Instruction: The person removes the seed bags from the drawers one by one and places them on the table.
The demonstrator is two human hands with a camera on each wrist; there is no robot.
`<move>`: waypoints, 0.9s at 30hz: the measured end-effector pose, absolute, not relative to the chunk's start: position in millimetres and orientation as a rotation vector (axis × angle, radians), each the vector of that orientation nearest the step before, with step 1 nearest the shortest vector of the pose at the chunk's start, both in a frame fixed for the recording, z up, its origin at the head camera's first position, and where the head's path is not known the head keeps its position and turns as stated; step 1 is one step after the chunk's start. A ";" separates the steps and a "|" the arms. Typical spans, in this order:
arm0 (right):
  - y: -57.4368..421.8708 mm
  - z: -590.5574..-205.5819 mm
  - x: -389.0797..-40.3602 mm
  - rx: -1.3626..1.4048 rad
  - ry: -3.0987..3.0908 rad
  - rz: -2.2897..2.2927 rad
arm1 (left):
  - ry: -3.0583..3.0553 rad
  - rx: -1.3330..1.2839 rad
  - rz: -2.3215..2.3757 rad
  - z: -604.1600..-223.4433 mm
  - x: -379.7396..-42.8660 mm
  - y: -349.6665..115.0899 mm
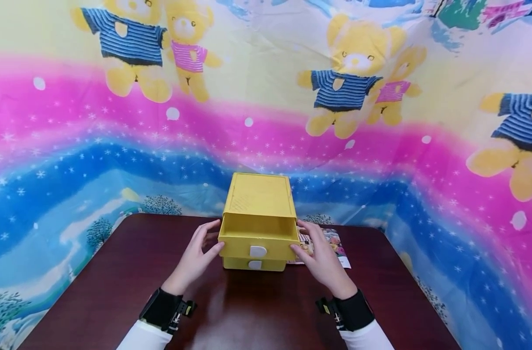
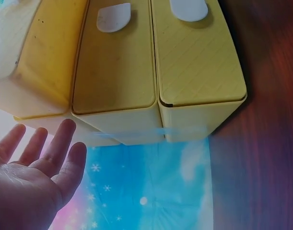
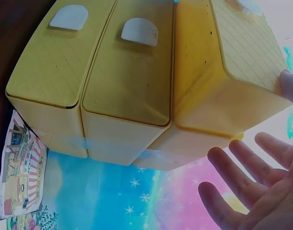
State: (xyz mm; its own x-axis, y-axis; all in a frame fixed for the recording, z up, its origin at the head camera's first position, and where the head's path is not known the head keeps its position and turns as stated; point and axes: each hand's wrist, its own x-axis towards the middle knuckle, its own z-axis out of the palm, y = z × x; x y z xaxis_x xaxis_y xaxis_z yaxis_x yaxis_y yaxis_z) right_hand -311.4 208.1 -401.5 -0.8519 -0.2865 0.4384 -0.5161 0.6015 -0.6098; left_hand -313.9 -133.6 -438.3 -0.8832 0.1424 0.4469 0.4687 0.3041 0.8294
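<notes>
A yellow drawer unit (image 1: 262, 194) with white handle tabs stands on the table. Its top drawer (image 1: 258, 245) is pulled out, and the part of its inside that shows holds nothing. My left hand (image 1: 195, 257) is at the drawer's left side, thumb by the front corner, fingers (image 2: 57, 148) spread and slightly bent. At the right side is my right hand (image 1: 323, 257); its thumb (image 3: 291, 86) touches the drawer front's edge, while the other fingers extend beside the drawer wall without closing round it. The middle drawer (image 3: 132, 76) and bottom drawer (image 3: 50, 62) are pushed in.
Behind the unit's right side lies a colourful printed packet or sheet (image 3: 22, 167) on the dark red-brown table (image 1: 161, 243). A cloth backdrop (image 1: 257, 97) printed with bears and snowflakes hangs around the back and sides. Black straps (image 1: 163, 310) with small cameras sit on both wrists.
</notes>
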 end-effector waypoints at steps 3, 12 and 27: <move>207.9 -400.1 -315.6 0.666 -2.535 1.072 | -2.290 -0.541 -1.616 -436.7 -316.9 -134.0; 210.7 -399.1 -328.6 0.714 -2.519 1.047 | -2.286 -0.521 -1.620 -434.7 -326.4 -132.4; 212.1 -396.6 -348.1 0.640 -2.576 1.005 | -2.338 -0.497 -1.582 -426.2 -345.3 -132.5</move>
State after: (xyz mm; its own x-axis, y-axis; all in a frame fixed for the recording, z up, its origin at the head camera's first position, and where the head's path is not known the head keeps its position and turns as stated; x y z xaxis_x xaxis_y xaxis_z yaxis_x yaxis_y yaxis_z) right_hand -348.1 212.1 -396.6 -0.8549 -0.2941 0.4273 -0.5058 0.6554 -0.5609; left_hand -345.3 -132.5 -426.2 -0.9034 0.1277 0.4093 0.4274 0.3432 0.8364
